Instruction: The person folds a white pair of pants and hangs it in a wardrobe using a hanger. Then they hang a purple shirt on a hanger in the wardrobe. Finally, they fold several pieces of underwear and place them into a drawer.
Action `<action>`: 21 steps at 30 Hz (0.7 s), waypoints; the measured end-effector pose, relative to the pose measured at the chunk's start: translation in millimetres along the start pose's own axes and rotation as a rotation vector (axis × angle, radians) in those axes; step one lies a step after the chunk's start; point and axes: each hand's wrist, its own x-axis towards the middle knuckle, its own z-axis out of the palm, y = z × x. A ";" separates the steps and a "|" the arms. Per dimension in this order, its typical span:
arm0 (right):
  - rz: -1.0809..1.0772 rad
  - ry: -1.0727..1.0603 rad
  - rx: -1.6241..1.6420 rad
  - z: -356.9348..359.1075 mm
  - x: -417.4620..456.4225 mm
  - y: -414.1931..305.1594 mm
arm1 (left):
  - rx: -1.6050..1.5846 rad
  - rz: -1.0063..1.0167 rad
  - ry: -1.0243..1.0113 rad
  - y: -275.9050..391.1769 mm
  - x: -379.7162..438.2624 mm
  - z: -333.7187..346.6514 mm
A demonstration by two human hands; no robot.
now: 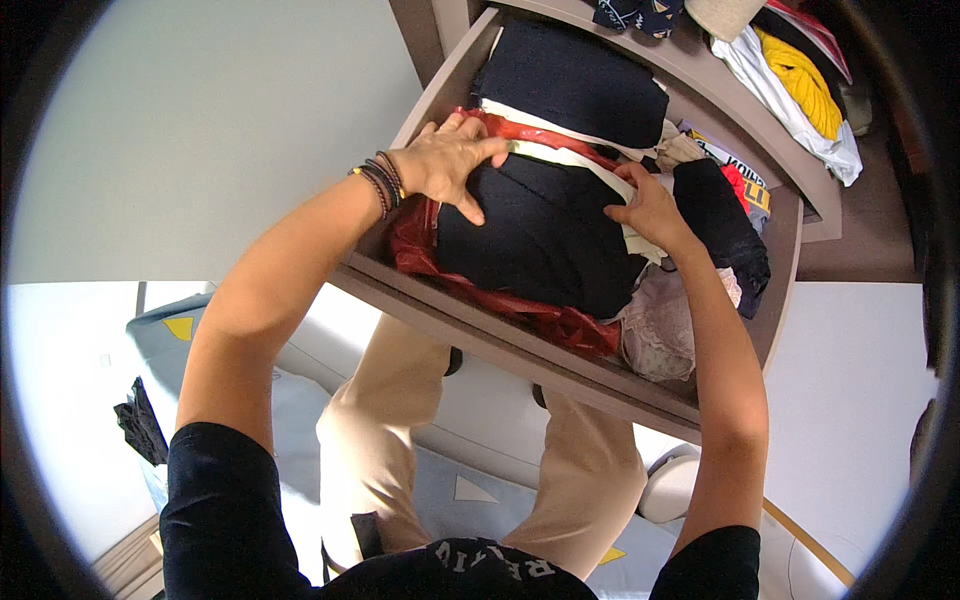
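Observation:
A pulled-out drawer [525, 339] holds folded black cloth [540, 225] at its front and a second folded black cloth [574, 79] behind it. Red plastic [536, 135] shows between the two and along the front wall, beside white edging. My left hand [450, 161] lies spread at the front cloth's back left corner, over the red plastic. At the back right corner, my right hand [649, 206] has its thumb and fingers at the white edging; whether they pinch it is unclear. A pale lace bra [660, 326] lies by the right wrist.
Black lace-edged clothing [720, 217] and a printed packet [731, 161] fill the drawer's right side. On the shelf above are yellow fabric [802, 82], a white plastic bag [757, 75] and dark patterned cloth [637, 15]. A pale panel [210, 135] stands left of the drawer.

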 end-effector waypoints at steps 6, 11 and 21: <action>-0.172 0.251 -0.161 19.6 -45.0 -48.0 | -0.094 -0.066 0.146 -0.7 -1.0 7.7; -0.166 0.026 -0.259 30.3 -60.7 -46.1 | -0.188 -0.020 0.371 -13.9 6.9 15.5; -0.128 0.266 -0.268 3.4 -28.8 -38.3 | -0.154 -0.389 0.306 15.0 -12.9 20.6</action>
